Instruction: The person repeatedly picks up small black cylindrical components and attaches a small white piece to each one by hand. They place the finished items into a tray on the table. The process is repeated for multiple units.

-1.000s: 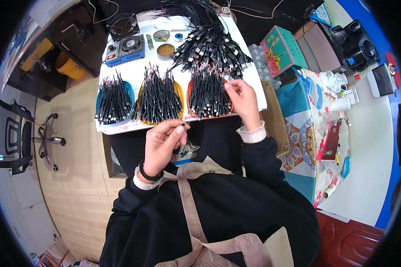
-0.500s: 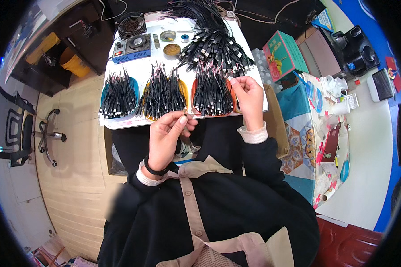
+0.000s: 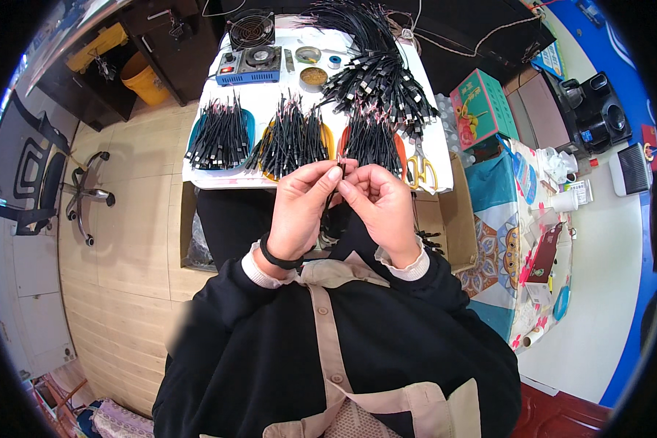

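Note:
At the near edge of the white table, my left hand point(image 3: 304, 203) and my right hand point(image 3: 383, 212) meet with their fingertips pinched together. Between them is the end of a thin black cable point(image 3: 342, 166), with fine wires showing at its tip. Most of the cable is hidden by my fingers. Just beyond my hands lie piles of short black cables: one in a teal tray point(image 3: 250, 125), one in a yellow tray point(image 3: 329, 139) and one in an orange tray point(image 3: 401, 148). Yellow-handled scissors point(image 3: 421, 172) rest right of the orange tray.
A large bundle of black cables with USB plugs point(image 3: 383, 80) covers the table's far right. Left of it stand a blue soldering device with a fan point(image 3: 252, 67), a round tin point(image 3: 313, 78) and a wire spool point(image 3: 334, 62). An open cardboard box point(image 3: 456, 212) sits below the table's right side.
My right hand has come left and down from beside the orange tray to meet my left hand, uncovering the scissors. My left hand has risen slightly. The whole view has shifted.

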### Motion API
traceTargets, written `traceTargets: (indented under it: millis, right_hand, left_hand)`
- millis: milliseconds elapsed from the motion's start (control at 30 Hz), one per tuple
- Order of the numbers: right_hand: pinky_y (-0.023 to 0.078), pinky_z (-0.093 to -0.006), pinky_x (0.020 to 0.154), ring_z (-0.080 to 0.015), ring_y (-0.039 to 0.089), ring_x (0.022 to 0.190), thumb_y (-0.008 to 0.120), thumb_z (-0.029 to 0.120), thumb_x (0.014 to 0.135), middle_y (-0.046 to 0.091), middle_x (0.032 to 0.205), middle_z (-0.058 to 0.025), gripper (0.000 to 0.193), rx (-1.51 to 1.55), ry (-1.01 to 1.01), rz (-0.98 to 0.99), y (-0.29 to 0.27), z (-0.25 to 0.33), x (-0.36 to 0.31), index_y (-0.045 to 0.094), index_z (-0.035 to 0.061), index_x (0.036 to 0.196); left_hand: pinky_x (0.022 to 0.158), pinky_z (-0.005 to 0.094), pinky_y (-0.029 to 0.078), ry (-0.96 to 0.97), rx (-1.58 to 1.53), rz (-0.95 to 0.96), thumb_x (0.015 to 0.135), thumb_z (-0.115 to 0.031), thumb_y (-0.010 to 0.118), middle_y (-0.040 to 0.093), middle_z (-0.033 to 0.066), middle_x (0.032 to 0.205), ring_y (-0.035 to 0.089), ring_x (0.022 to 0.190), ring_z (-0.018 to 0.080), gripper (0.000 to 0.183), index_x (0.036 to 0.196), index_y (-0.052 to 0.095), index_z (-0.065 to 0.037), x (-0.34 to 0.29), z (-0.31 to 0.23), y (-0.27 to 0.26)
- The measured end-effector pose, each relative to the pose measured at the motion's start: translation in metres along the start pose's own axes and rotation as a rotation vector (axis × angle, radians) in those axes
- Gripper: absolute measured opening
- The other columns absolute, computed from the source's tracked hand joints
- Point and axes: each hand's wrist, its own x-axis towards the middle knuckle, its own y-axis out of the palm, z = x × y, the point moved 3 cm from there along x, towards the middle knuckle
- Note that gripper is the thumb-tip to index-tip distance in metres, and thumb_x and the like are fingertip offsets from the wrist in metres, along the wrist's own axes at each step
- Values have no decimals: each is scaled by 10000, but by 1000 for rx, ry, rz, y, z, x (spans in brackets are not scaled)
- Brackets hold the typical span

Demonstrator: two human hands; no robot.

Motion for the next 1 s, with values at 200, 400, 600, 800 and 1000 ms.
traceTargets:
  millis: [200,400,600,800,1000]
  right_hand:
    - [493,-198,664,-64,622,731,677,38,903,673,831,-36,92,-45,18,46,-3,0,3,616,-27,925]
    - [498,-206,683,-75,624,730,658,33,916,664,836,-34,90,85,-17,60,-16,19,12,615,-26,968]
    - [494,-202,668,-75,617,750,639,40,928,662,856,-42,80,99,-38,67,-14,12,16,620,-19,979]
    - [387,-161,521,-63,580,693,579,139,954,592,799,-4,109,799,431,232,-9,-17,16,581,36,990]
    - [406,-151,548,-32,559,682,617,131,928,591,811,14,114,692,484,319,-17,-19,19,578,51,999]
  left_hand:
    - [742,214,507,31,81,18,972,-82,584,697,71,1054,632,864,85,202,1128,663,20,-1,-1,-5]
    - [710,218,518,78,200,6,973,-74,580,700,81,957,629,781,88,187,1111,651,31,-1,3,-5]
    - [573,178,401,71,287,11,974,-73,576,661,48,816,505,630,42,157,1075,639,30,-2,4,-5]
    - [491,170,283,-80,-16,113,987,-87,551,604,4,742,405,562,15,145,1036,638,18,-3,10,-5]
    - [475,182,232,-250,-106,224,978,-93,560,595,5,724,368,538,20,145,998,640,26,-1,9,-11]
